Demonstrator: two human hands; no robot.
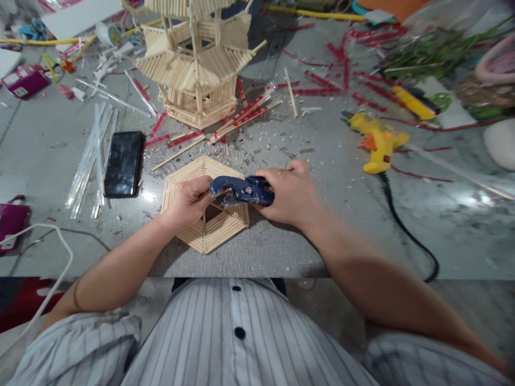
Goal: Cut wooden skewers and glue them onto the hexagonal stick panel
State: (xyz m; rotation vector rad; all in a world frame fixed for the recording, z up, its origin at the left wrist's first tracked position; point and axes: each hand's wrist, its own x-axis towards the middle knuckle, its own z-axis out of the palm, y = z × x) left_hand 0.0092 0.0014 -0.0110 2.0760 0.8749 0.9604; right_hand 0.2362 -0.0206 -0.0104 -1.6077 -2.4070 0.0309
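My right hand is closed around the handle of a dark blue cutter whose curved jaw points left. My left hand is pinched at the jaw, fingers closed on something too small to make out. Both hands hover over a flat hexagonal frame of wooden sticks lying on the grey table near its front edge, with an open hole in its middle.
A tall wooden-stick pagoda model stands at the back. A black phone and clear plastic sleeves lie to the left. A yellow glue gun with a black cord lies to the right. Loose sticks and red wrappers litter the middle.
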